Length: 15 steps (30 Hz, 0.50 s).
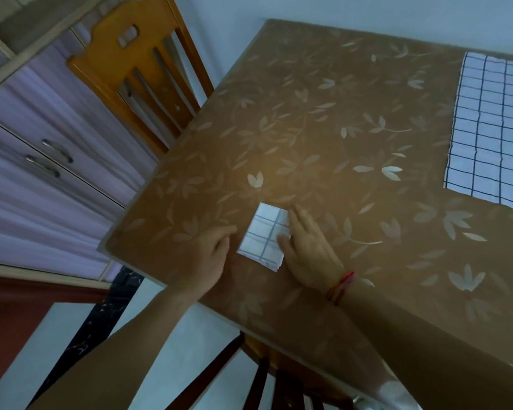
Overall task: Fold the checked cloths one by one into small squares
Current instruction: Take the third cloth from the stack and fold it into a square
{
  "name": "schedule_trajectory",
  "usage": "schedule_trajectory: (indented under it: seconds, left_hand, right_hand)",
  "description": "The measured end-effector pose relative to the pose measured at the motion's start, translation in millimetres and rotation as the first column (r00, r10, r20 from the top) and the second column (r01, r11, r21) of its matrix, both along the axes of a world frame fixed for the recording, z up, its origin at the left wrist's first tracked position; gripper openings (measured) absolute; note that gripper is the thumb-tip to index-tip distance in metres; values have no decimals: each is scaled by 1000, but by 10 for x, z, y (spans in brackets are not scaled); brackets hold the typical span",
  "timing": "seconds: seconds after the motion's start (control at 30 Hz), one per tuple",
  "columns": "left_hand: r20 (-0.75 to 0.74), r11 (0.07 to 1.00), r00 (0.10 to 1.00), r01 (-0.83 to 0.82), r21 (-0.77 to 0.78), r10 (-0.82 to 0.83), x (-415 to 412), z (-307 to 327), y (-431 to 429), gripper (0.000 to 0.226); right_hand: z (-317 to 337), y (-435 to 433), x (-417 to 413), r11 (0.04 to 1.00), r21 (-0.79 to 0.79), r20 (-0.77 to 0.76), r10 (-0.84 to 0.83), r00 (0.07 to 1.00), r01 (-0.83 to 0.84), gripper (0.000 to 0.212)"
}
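A white cloth with blue checks, folded into a small square (pixel 261 236), lies near the table's left front corner. My right hand (pixel 307 251) lies flat with its fingers pressing on the square's right edge. My left hand (pixel 211 254) rests just left of the square, fingertips at its left edge, holding nothing. A larger checked cloth (pixel 490 130) lies spread flat at the far right of the table, partly cut off by the frame.
The table (pixel 323 128) wears a brown cover with a leaf pattern. An orange wooden chair (pixel 139 81) stands at its left side, another chair back (pixel 249 377) below the front edge. Drawers (pixel 42 161) line the left wall.
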<state>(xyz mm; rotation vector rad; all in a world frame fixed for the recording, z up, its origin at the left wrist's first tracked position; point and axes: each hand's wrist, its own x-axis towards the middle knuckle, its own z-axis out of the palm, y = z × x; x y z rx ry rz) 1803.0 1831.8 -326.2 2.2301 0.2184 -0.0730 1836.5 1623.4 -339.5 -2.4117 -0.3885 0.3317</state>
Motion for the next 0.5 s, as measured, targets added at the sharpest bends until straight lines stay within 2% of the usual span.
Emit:
schedule_trajectory:
  seconds: [0.07, 0.1, 0.17, 0.2, 0.27, 0.4, 0.5]
  left_hand:
    - [-129, 941, 978, -194, -279, 163, 123, 52, -78, 25]
    - [-180, 892, 962, -261, -369, 207, 212, 65, -102, 24]
    - [-252, 816, 934, -345, -464, 252, 342, 74, -131, 21]
    - [-275, 798, 928, -361, -482, 253, 385, 56, -144, 20]
    - [-298, 788, 921, -374, -489, 252, 418, 53, -184, 19]
    - [-301, 781, 913, -396, -484, 276, 453, 24, -218, 21]
    - [-302, 800, 925, -357, -483, 230, 424, 18, -227, 22]
  right_hand:
    - [114, -22, -3, 946, 237, -71, -212, 975, 223, 28]
    - [157, -20, -21, 884, 323, -167, -297, 940, 337, 23]
    - [200, -4, -70, 724, 442, -400, -369, 839, 530, 26]
    - [202, 4, -100, 647, 473, -490, -371, 789, 598, 28]
    - [179, 26, -152, 578, 483, -577, -355, 735, 658, 33]
    - [107, 107, -205, 551, 452, -653, -331, 681, 702, 25]
    - [60, 148, -198, 531, 442, -675, -333, 658, 722, 24]
